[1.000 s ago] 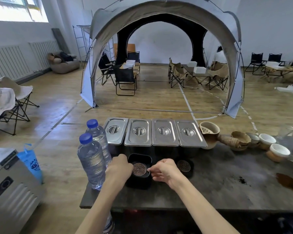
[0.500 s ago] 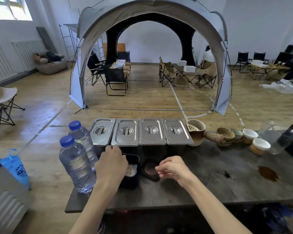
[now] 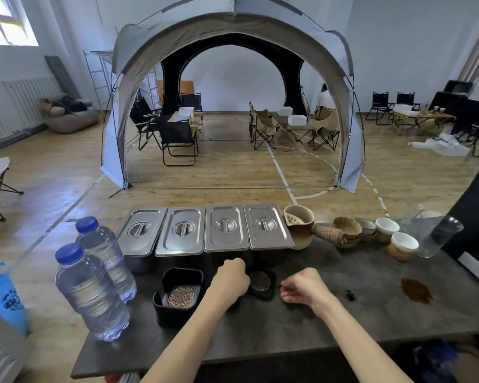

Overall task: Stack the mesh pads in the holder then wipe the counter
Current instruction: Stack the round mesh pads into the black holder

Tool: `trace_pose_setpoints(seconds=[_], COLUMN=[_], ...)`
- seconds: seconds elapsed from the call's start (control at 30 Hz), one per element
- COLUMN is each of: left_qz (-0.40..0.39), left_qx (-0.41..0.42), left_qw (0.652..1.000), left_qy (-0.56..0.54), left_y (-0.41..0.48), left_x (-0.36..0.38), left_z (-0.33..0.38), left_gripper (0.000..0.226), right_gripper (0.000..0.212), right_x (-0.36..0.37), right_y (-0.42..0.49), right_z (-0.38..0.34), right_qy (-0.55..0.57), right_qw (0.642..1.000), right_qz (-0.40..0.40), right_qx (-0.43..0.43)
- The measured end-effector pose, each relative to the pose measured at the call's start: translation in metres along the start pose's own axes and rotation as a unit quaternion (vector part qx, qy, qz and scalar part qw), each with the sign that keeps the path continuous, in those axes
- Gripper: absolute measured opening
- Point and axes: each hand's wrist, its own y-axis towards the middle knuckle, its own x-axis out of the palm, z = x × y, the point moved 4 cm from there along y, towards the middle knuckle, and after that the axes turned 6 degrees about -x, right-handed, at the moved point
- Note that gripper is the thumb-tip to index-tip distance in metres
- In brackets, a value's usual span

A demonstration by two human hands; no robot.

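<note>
1. Big hall with a wood floor, and a grey dome tent [image 3: 233, 51] is sitting in the middle with folding chairs inside it. Up close, a dark stone-look counter [image 3: 343, 327] is filling the bottom of the view.
2. Four steel lidded pans [image 3: 205, 230] are lining up along the far edge of the counter, right behind the work spot and hemming it in.
3. Two water bottles [image 3: 91, 288] with blue caps are standing on the left, just beside the holder.
4. The black holder [image 3: 177, 308] is sitting left of centre, with one round mesh pad [image 3: 181, 296] lying flat inside it.
5. A second mesh pad [image 3: 260, 281] is resting in a black round coaster-like base just right of the holder.
6. The left hand [image 3: 230, 280] is curling into a loose fist against that second pad's left edge; can't tell if it's actually pinching it.
7. The right hand [image 3: 302, 286] is hovering near the pad's right side, fingers bent and grabbing nothing.
8. Far right: a brown spill [image 3: 416, 290] and a few dark crumbs [image 3: 350, 295] are sitting on the counter, plus two white-lined cups [image 3: 403, 244].
</note>
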Motion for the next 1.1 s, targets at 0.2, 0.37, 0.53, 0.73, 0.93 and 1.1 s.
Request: trace_pose_setpoints(seconds=[0.2, 0.37, 0.53, 0.73, 0.93, 1.1], left_qz=[-0.002, -0.03, -0.026, 0.009, 0.061, 0.082], left_qx=[-0.03, -0.053, -0.031, -0.005, -0.025, -0.054], left_qw=[0.998, 0.991, 0.978, 0.958, 0.949, 0.958], left_qy=[-0.062, -0.121, -0.203, -0.287, -0.307, -0.268], left_y=[0.011, 0.008, -0.004, -0.025, -0.035, -0.039], left_x=[0.017, 0.02, 0.009, -0.043, -0.088, -0.091], left_z=[0.006, -0.003, -0.01, -0.029, -0.095, -0.138], left_gripper=[0.022, 0.014, 0.013, 0.016, 0.011, 0.011], right_gripper=[0.009, 0.01, 0.006, 0.015, 0.021, 0.033], right_x=[0.009, 0.005, -0.001, 0.028, 0.091, 0.134], right_y=[0.003, -0.011, -0.032, -0.053, -0.077, -0.084], right_z=[-0.002, -0.006, -0.022, -0.054, -0.072, -0.064], right_qy=[-0.003, 0.033, 0.067, 0.084, 0.085, 0.051], right_qw=[1.0, 0.999, 0.996, 0.989, 0.979, 0.982], right_qz=[-0.007, -0.03, -0.049, -0.097, -0.162, -0.147], right_qx=[0.002, -0.002, -0.03, -0.07, -0.094, -0.108])
